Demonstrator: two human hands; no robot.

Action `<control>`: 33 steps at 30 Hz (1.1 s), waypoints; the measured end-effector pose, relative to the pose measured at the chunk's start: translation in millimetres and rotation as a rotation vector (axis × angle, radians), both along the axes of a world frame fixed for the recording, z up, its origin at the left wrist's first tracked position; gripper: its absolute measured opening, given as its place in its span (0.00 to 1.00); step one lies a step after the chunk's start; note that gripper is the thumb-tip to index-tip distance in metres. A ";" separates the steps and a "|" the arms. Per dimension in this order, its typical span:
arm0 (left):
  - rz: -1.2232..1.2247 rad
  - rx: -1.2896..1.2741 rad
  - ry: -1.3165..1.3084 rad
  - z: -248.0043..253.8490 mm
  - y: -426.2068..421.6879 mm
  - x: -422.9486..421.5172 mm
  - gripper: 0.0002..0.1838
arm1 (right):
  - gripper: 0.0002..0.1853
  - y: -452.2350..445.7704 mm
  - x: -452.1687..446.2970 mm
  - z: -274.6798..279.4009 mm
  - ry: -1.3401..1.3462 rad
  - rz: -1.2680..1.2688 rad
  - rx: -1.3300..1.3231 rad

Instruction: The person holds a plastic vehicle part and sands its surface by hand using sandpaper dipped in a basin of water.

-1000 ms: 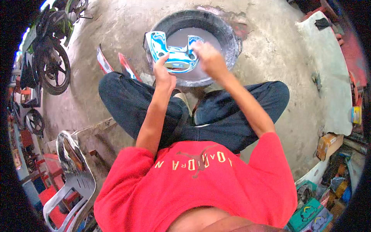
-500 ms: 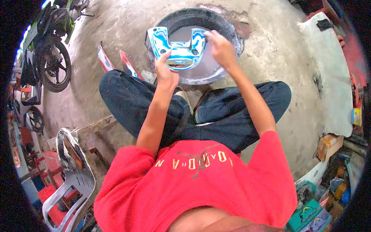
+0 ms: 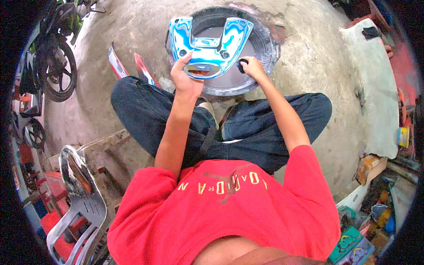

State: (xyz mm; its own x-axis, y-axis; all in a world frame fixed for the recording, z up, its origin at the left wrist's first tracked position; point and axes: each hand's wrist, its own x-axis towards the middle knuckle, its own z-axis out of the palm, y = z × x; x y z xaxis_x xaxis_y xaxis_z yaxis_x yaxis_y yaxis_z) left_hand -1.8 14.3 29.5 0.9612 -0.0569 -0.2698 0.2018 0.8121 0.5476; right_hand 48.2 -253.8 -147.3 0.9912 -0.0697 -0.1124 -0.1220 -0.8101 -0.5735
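Observation:
A U-shaped part with a glossy blue and white swirl pattern [image 3: 207, 56] is held up over a round black tub [image 3: 266, 33] of greyish liquid. My left hand [image 3: 187, 78] grips the part's lower left edge, thumb on the patterned face and fingers mostly hidden behind. Just right of the part, my right hand [image 3: 253, 67] is closed on a small dark piece [image 3: 241, 65], whose kind I cannot make out. A gap shows between that hand and the part's right arm.
Two red and white panels [image 3: 145, 70] lie on the concrete floor left of the tub. A motorcycle wheel [image 3: 58, 70] stands at the upper left, a grey plastic chair [image 3: 90, 205] at the lower left. A cardboard box [image 3: 370, 168] sits at the right.
The patterned part has come up and its face is tilted more into view. My right hand has moved down from the part's right arm tip, and the dark piece now shows in it.

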 end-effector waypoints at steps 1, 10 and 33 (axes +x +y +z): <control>0.008 0.004 0.010 1.2 -0.2 -0.8 0.16 | 0.16 4.4 0.9 5.9 0.024 0.016 -0.053; 0.034 0.008 0.042 -5.5 2.7 1.2 0.16 | 0.16 44.3 14.9 -115.7 0.238 0.293 -0.158; 0.023 0.101 0.011 -21.5 1.0 8.5 0.18 | 0.14 25.0 3.3 117.5 -0.318 -0.166 0.567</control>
